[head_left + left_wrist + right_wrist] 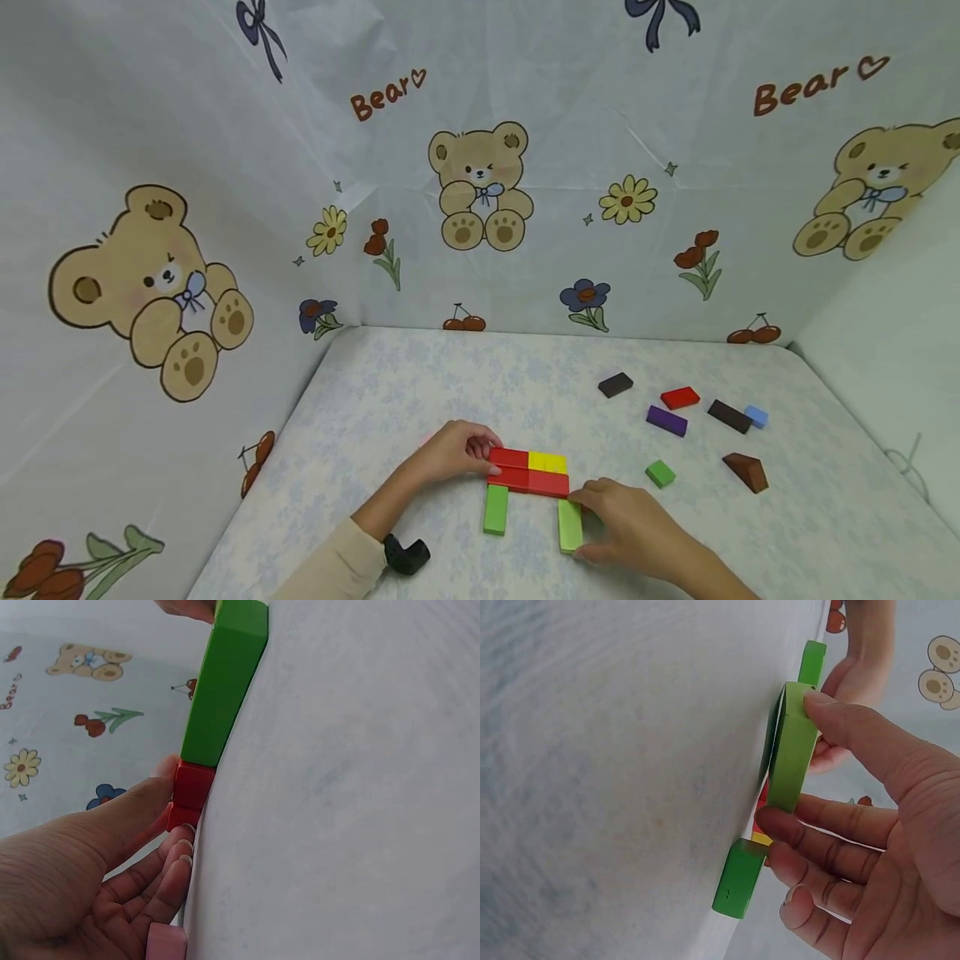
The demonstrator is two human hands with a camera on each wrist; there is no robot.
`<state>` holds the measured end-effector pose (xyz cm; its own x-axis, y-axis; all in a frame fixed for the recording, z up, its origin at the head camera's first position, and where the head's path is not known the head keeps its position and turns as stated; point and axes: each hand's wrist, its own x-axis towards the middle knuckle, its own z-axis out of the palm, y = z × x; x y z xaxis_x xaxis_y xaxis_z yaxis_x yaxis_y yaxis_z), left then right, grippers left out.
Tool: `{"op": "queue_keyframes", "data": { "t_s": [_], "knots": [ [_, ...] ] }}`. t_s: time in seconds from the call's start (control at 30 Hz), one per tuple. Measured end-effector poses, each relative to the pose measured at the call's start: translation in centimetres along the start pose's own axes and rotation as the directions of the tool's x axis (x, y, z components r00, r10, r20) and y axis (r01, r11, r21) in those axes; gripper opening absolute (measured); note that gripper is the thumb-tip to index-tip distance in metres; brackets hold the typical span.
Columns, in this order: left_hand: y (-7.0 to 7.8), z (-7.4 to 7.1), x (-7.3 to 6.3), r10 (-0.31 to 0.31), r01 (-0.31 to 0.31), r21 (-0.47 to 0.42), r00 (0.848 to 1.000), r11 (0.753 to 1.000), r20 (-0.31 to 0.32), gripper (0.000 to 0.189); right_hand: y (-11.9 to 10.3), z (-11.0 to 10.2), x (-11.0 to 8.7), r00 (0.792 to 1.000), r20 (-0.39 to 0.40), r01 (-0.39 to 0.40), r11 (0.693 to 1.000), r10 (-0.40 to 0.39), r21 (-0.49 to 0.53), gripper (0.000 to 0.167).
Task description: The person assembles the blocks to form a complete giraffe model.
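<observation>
On the table, a front red block (510,478) and a second red block (548,484) lie end to end. Behind them are a third red block (509,458) and a yellow block (547,462). My left hand (450,450) grips the left end of the red blocks, thumb in front and curled fingers behind. A green block (496,509) extends toward me from the row's left end. At the right end, my right hand (630,525) pinches a light green block (570,526) between thumb and fingers; a shadow shows under its edge in the right wrist view.
Right of the row are a small green block (661,474), a purple block (667,421), another red block (679,397), two dark blocks, a blue block (756,417) and a brown wedge (746,472). A pink block (166,943) sits by my left fingers.
</observation>
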<state>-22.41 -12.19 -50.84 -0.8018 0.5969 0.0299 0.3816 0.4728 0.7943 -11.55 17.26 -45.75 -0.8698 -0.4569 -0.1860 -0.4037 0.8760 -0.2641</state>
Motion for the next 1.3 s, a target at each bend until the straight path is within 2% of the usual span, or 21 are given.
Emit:
{"op": "queue_keyframes", "data": {
  "t_s": [0.13,0.37,0.73,1.3],
  "knots": [
    [-0.1,-0.03,0.08,0.004,-0.004,0.013,1.0,1.0,0.002,0.027,-0.2,0.21,0.16,0.999,0.005,-0.034,0.999,0.034,-0.029,0.066],
    [-0.3,-0.08,0.09,0.015,-0.015,0.006,1.0,1.0,0.002,0.027,-0.34,0.33,0.18,0.999,-0.004,-0.039,0.998,0.038,-0.048,0.066],
    [-0.24,-0.04,0.07,0.01,-0.01,-0.001,1.0,1.0,-0.001,0.027,-0.16,0.19,0.14,0.998,-0.045,0.053,0.998,-0.054,-0.014,0.048],
    [0.02,-0.02,0.09,-0.001,0.001,0.015,1.0,1.0,-0.002,0.027,0.22,0.66,0.66,0.992,-0.087,0.086,0.996,-0.086,-0.006,0.049]
  ]
}}
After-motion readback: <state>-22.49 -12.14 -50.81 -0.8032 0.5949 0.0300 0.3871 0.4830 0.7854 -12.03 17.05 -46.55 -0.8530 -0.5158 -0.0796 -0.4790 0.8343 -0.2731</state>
